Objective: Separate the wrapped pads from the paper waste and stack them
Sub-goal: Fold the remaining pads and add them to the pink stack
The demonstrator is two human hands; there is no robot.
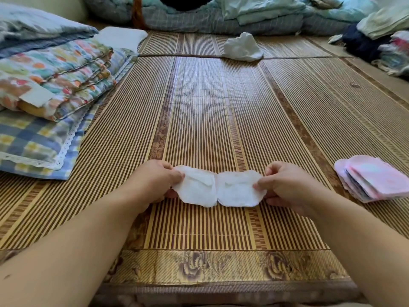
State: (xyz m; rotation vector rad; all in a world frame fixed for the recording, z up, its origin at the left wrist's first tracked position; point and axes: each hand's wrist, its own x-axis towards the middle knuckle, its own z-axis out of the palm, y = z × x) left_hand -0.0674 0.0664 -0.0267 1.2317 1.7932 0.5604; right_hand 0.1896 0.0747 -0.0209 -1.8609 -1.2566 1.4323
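Note:
A white unfolded pad (218,189) with a crease down its middle is stretched flat just above the bamboo mat (199,111). My left hand (155,180) pinches its left end and my right hand (285,185) pinches its right end. A stack of pink wrapped pads (374,181) lies on the mat at the right, beyond my right hand. A crumpled heap of white paper waste (242,48) sits far back in the middle of the mat.
Folded floral and checked quilts (51,96) are piled along the left edge. Blue bedding (221,16) lines the back, and folded clothes (380,36) crowd the far right corner. The mat's patterned border (210,265) runs across near me.

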